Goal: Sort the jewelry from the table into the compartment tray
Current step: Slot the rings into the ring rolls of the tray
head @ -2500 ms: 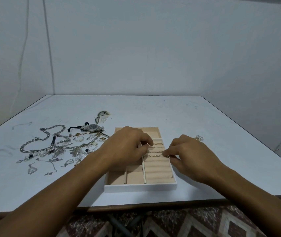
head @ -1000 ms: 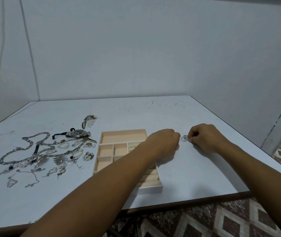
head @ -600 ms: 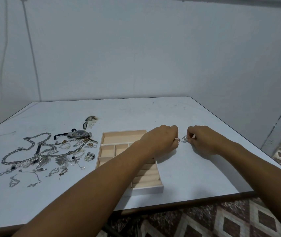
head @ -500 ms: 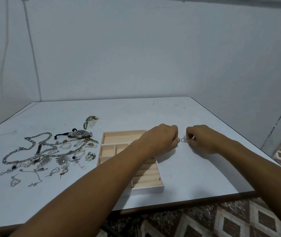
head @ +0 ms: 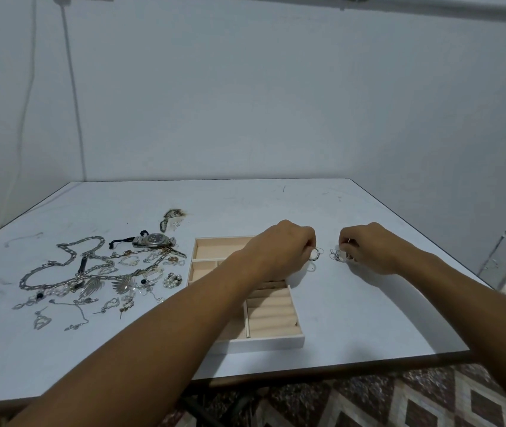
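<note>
Observed: left hand (head: 282, 252) grip pinches a small ring (head: 314, 256); right hand (head: 369, 248) grip, just beside it, pinches a cluster of thin rings (head: 336, 255) low over the tabletop (head: 353, 318). The compartment tray (head: 264, 342) lies left of both grips. Risk: thin loops snag together, or one slips and rolls off.

left grip (head: 282, 251): curled, pinching | right grip (head: 369, 248): curled, pinching | both forearms outstretched
</note>
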{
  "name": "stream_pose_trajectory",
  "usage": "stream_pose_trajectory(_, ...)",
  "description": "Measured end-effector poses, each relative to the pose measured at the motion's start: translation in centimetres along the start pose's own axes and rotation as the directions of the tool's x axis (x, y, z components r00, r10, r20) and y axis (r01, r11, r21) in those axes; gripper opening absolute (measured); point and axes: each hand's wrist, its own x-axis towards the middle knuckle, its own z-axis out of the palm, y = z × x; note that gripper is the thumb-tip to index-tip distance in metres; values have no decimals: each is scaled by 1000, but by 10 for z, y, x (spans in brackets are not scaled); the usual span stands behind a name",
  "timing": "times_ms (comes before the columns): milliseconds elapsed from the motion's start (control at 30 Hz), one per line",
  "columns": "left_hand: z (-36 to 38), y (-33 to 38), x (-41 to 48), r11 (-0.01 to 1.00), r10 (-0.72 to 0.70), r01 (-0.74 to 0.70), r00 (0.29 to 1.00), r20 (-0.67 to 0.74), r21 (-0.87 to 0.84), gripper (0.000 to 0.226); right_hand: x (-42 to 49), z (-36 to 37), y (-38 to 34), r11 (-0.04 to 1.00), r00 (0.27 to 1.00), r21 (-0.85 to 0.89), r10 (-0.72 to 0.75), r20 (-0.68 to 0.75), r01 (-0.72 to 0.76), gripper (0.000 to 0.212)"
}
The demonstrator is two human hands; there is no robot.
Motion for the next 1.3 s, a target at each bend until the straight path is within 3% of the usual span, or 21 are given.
stream_pose_trajectory(333, -14, -8, -12, 986, -72, 66, 997, -32, -153, 15, -3, 6, 3, 955, 994, 279, 109, 4, -106, 20)
stream_pose_trajectory(567, -21, -20, -28, 978, -137, 131, 990, -27, -163, 17, -3, 2, -5, 951, 993, 287, 114, 30, -118, 23)
stream_pose_trajectory(733, -24, -22, -33, 975, -141, 133, 990, -30, -179, 14, -6, -3, -13, 911, 993, 396, 116, 32, -119, 19)
stream_pose_trajectory(867, -26, -19, -35, 973, -138, 129, 990, -33, -191, 13, -5, -6, -14, 941, 997, 328, 74, 20, -76, 4)
stream_pose_trajectory(1067, -28, -19, -36, 970, -148, 139, 989, -31, -198, 13, -7, -10, -21, 984, 998, 177, 19, -58, -9, 11)
stream_pose_trajectory(1300, -31, -21, -42, 961, -165, 154, 986, -28, -230, 10, -10, -7, -25, 967, 994, 256, 32, -105, -4, 16)
